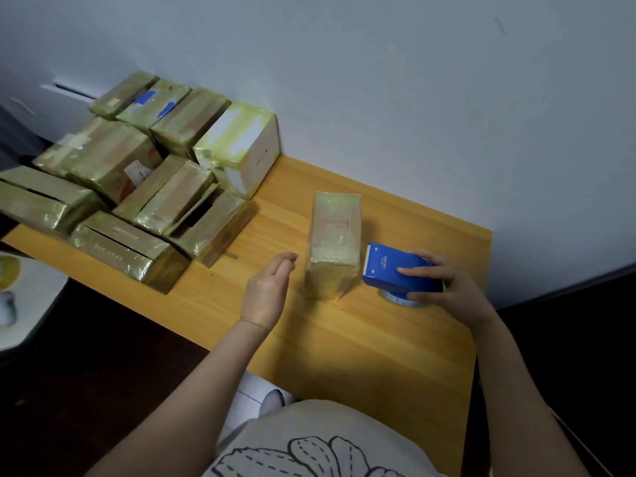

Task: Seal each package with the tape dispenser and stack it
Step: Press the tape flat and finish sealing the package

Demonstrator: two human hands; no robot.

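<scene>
A small package (333,242) wrapped in yellowish tape lies alone in the middle of the wooden table (361,339). Just right of it sits a blue tape dispenser (389,268), its toothed blade facing the package, and my right hand (444,287) grips it from the right side. My left hand (270,290) hovers a little left of the package, fingers loosely curled, touching nothing. A stack of taped packages (137,180) fills the table's left end, piled against the wall.
A white box (247,149) with yellow tape stands at the right edge of the stack. The grey wall (413,98) runs close behind the table. A white stool or stand (27,304) with small objects sits left of the table, over dark floor.
</scene>
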